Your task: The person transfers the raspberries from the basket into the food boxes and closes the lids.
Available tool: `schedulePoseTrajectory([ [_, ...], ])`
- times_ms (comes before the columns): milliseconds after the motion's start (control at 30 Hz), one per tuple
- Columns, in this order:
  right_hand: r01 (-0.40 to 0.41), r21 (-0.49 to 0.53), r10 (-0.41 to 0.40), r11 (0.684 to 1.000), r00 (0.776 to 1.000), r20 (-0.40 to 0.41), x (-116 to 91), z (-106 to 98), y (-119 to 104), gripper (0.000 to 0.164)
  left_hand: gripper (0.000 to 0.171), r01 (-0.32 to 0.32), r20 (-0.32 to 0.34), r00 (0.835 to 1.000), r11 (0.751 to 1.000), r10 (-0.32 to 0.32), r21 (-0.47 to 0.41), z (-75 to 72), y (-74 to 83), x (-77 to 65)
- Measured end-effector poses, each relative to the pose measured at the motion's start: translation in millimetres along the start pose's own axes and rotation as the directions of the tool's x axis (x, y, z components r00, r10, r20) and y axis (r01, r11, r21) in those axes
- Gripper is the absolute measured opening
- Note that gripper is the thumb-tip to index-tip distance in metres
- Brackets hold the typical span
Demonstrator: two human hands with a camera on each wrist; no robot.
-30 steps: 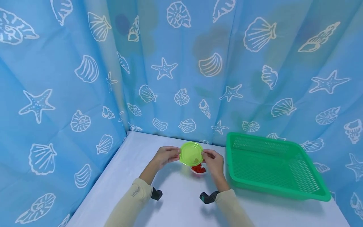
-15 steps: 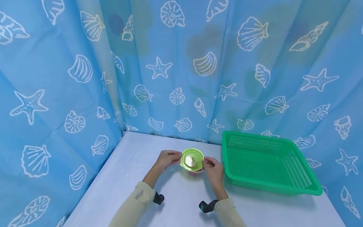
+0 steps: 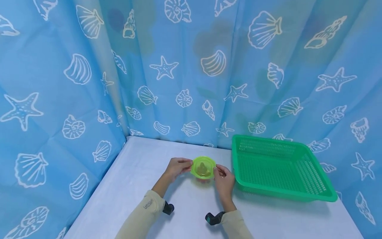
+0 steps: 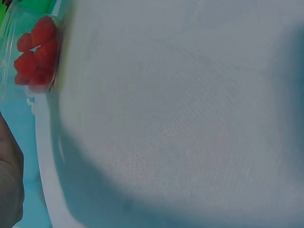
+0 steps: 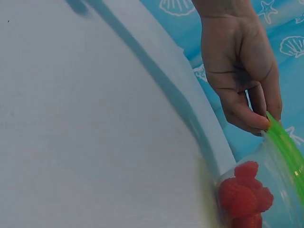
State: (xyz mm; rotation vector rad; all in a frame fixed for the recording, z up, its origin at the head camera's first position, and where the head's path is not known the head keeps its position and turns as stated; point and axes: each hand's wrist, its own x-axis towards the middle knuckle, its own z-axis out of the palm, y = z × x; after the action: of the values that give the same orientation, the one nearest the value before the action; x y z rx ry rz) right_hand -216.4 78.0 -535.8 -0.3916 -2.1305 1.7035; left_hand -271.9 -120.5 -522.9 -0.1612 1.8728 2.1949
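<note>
A yellow-green translucent lid [image 3: 204, 162] lies over a small clear container [image 5: 280, 190] of raspberries [image 5: 244, 197]. In the head view my left hand [image 3: 177, 168] pinches the lid's left edge between thumb and fingers. On the opposite side my right hand [image 3: 224, 183] pinches the right edge; the right wrist view shows those fingertips right at the container's rim. From above, the raspberries are only a faint red under the lid, while the left wrist view shows them through the clear wall [image 4: 9, 57].
A large green plastic basket [image 3: 283, 189] stands to the right, close to my right hand. White cloth [image 3: 143, 152] covers the table. Behind and on the left hangs a blue curtain [image 3: 191, 83] with shell prints.
Both hands have lowered the lid from above and behind the container onto its top, hiding the red raspberries that showed in front of it. The head view has shifted slightly.
</note>
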Motion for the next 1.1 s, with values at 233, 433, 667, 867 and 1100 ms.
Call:
schedulePoseTrajectory([
  [233, -0.069, 0.041, 0.07, 0.997, 0.997, -0.021, -3, 4, 8, 0.023, 0.028, -0.017, -0.011, 1.0, 0.999, 0.018, 0.052, 2.0, -1.9, 0.3],
  [433, -0.172, 0.135, 0.163, 0.976, 0.984, 0.07, 0, 4, 13, 0.032, 0.03, -0.032, -0.022, 0.999, 0.994, 0.034, 0.108, 4.0, -1.3, 1.4],
  [667, -0.22, 0.142, 0.197, 0.965, 0.967, 0.159, 5, 1, 13, 0.035, 0.03, 0.023, -0.004, 1.0, 0.99, -0.022, 0.142, 5.3, 0.9, 2.7],
  [867, -0.347, 0.202, 0.299, 0.916, 0.925, 0.233, 14, 0, 8, 0.037, 0.031, 0.059, 0.032, 0.998, 0.995, -0.062, 0.085, 1.3, 2.0, 5.7],
  [1100, -0.45, 0.232, 0.356, 0.863, 0.865, 0.353, 24, -3, 4, 0.032, 0.036, 0.115, 0.058, 0.991, 0.992, -0.117, 0.048, -5.9, 2.8, 5.1],
])
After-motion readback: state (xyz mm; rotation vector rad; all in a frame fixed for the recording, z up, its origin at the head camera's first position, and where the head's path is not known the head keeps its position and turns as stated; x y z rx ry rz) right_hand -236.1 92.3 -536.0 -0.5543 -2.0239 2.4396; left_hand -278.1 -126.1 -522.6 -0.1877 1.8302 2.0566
